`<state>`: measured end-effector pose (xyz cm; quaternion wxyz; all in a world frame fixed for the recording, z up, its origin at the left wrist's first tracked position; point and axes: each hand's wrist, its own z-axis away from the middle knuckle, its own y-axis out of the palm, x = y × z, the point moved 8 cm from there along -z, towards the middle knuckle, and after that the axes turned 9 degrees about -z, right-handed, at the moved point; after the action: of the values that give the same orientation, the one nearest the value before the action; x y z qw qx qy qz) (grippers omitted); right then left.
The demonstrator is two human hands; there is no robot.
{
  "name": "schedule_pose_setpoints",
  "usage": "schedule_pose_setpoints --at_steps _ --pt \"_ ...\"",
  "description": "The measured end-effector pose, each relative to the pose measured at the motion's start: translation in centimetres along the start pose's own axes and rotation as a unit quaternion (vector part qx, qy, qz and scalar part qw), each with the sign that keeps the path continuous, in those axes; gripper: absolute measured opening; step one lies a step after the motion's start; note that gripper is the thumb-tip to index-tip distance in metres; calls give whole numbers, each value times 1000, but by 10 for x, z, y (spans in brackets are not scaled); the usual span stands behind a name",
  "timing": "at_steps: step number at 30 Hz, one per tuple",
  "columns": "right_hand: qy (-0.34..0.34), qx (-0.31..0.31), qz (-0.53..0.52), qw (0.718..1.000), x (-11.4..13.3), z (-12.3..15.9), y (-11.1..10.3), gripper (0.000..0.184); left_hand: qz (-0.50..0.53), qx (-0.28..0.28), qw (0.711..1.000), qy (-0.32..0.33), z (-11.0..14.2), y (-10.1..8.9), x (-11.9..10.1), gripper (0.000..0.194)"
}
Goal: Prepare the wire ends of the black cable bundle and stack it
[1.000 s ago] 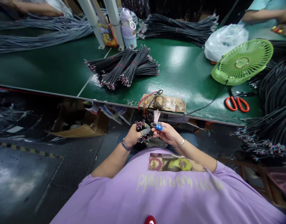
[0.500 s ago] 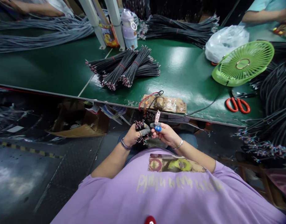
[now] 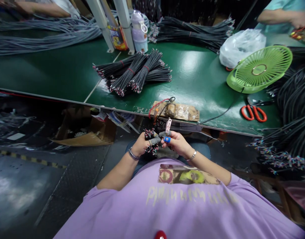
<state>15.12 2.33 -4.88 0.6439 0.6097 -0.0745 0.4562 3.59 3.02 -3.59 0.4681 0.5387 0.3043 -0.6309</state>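
Note:
My left hand [image 3: 142,143] is closed round a bundle of black cables [image 3: 149,133] with frayed red, white and dark wire ends that stick out above and below the thumb. Grey covers sit on its fingers. Against the left thumb tip, my right hand [image 3: 176,142] is pinched together, a blue band round its thumb and a grey cover on a finger. What lies between the right fingertips is too small to make out. Just beyond them stands a pale pink flat piece [image 3: 168,125] at the table edge, near a worn cardboard strip [image 3: 184,111] with red and black leads.
Tied black cable bundles [image 3: 140,71] lie on the green table [image 3: 197,79]. Rightward are orange-handled scissors [image 3: 253,113], a green fan [image 3: 259,69], a plastic bag [image 3: 242,46] and long cables [image 3: 296,96]. A bottle [image 3: 139,31] stands by the posts. Two other people work across the table.
My right thumb has shifted slightly and turned at the pinch, so its blue band shows at another angle. My left hand still grips the bundle.

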Motion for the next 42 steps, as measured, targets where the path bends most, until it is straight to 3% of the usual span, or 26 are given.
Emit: schedule_pose_setpoints --at_steps 3,20,27,33,38,42 --pt "9 17 -2 1000 3 0 2 23 -13 -9 1000 3 0 -2 -1 26" --pt "54 -1 -55 997 -8 1 0 33 -4 3 1000 9 4 5 -10 24" --pt "27 -6 -10 1000 -3 3 -1 31 -13 9 1000 7 4 6 -8 24" --pt "12 -27 57 998 3 6 0 26 -137 13 990 37 6 7 -16 23" --pt "4 -82 131 988 9 6 -1 21 -283 -23 956 70 10 7 -24 14" --pt "22 -89 102 991 6 6 -3 24 -249 -18 966 67 9 7 -23 16"
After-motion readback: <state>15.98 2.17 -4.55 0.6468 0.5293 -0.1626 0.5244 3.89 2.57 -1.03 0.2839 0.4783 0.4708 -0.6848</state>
